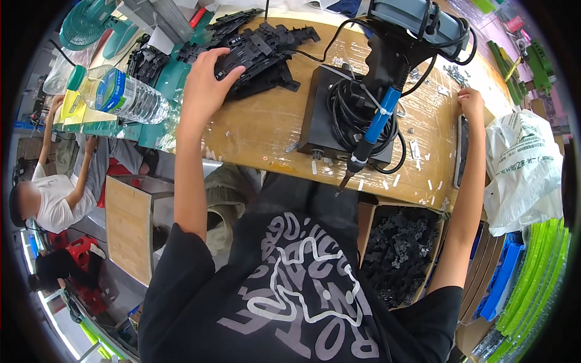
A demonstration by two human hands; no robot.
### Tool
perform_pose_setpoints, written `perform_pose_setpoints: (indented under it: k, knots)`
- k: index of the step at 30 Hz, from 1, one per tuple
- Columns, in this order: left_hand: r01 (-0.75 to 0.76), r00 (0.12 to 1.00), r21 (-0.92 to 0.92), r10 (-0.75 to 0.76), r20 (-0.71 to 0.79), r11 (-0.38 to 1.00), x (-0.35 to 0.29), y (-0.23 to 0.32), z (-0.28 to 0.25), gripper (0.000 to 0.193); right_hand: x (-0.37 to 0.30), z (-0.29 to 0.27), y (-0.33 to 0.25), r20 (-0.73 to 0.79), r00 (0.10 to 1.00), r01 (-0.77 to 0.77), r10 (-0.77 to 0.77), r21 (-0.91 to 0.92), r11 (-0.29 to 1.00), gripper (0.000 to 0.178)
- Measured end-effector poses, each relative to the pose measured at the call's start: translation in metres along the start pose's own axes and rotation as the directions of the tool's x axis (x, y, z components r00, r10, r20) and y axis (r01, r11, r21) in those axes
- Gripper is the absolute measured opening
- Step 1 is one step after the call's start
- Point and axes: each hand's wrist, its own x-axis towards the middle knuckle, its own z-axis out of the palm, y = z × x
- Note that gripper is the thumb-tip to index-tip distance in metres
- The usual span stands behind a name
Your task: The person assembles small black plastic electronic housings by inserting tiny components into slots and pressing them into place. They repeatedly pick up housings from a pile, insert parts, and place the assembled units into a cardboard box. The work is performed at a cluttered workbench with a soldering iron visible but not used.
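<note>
My left hand (209, 85) is at the pile of black plastic parts (266, 51) on the left of the table. Its thumb and index finger curve round a black part at the pile's near edge; the other fingers are hidden. My right hand (473, 104) is at the table's right side, fingers curled and pressed together beside a scatter of small metal pieces (455, 75). Whatever lies between those fingertips is too small to make out. Just below that hand, a dark flat object with a pale rim (462, 142) is partly covered by my forearm.
A blue-and-black tool (380, 115) with a metal tip hangs mid-table before a black box (318, 112) and coiled cable. A water bottle (130, 97) lies left; a white plastic bag (523, 172) hangs right. Below the edge stands a box of black parts (399, 254). Another person (63, 193) sits left.
</note>
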Motion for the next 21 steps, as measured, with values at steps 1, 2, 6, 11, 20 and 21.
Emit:
perform_pose_setpoints:
  k: [1,2,6,11,20,21]
  knots:
    - [0.028,0.998,0.004,-0.028,0.054,1.0,0.002,0.0,-0.001,0.037,-0.004,0.001,-0.006,-0.003,1.0,0.001,-0.001,0.018,1.0,0.016]
    - [0.019,0.998,0.021,-0.02,0.052,1.0,0.003,0.0,-0.002,0.038,-0.007,0.003,-0.007,-0.006,1.0,0.001,0.0,0.037,0.999,0.017]
    - [-0.059,0.996,0.018,0.057,0.066,0.998,0.01,-0.008,-0.008,0.04,-0.011,0.008,0.0,-0.125,0.975,0.179,-0.181,-0.027,0.983,0.015]
    - [0.083,0.995,-0.049,-0.08,0.065,0.995,0.013,0.004,-0.015,0.03,-0.035,-0.003,-0.01,-0.145,0.973,0.191,-0.178,0.08,0.978,0.009]
    - [0.134,0.944,-0.611,-0.288,-0.16,0.78,-0.009,0.016,-0.022,0.025,-0.052,-0.011,-0.02,-0.128,0.987,0.131,-0.098,0.284,0.95,0.01]
    - [0.126,0.929,-0.637,-0.316,-0.194,0.761,-0.012,0.025,-0.024,0.026,-0.056,-0.012,-0.019,-0.168,0.981,0.147,-0.1,0.294,0.945,0.01]
